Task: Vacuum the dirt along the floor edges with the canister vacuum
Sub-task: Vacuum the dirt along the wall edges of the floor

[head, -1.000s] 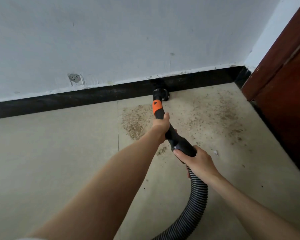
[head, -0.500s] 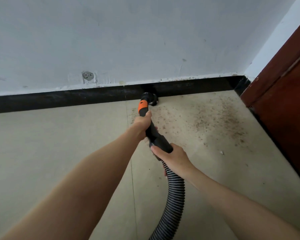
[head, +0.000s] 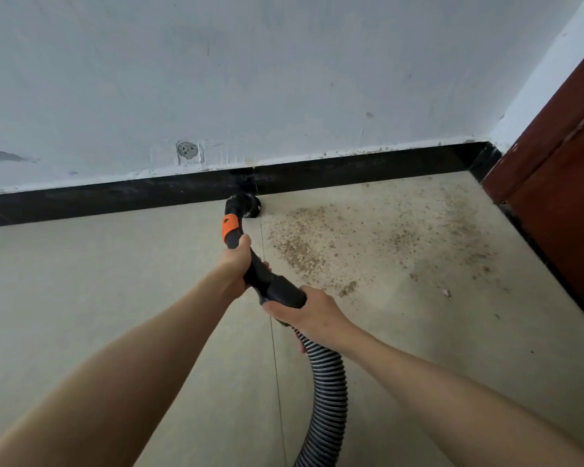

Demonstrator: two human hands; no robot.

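Nozzle: the round black nozzle (head: 245, 205) sat at centre frame, pressed to the foot of the black baseboard (head: 115, 200), apparently to draw grit from the floor edge.
Left hand: the left hand (head: 238, 261) was curled round the black wand (head: 258, 267) below its orange collar (head: 230, 227), probably to steer.
Right hand: the right hand (head: 305, 310) gripped the cuff above the ribbed hose (head: 327, 382), likely carrying its weight.
Dirt: brown dirt (head: 368, 237) lay right of the nozzle toward the red-brown door (head: 560, 163), not yet cleared.

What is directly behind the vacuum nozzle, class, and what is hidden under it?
Behind the nozzle runs the black skirting board, with the grey wall above it. The floor beneath the nozzle is covered, so any dirt there cannot be seen.
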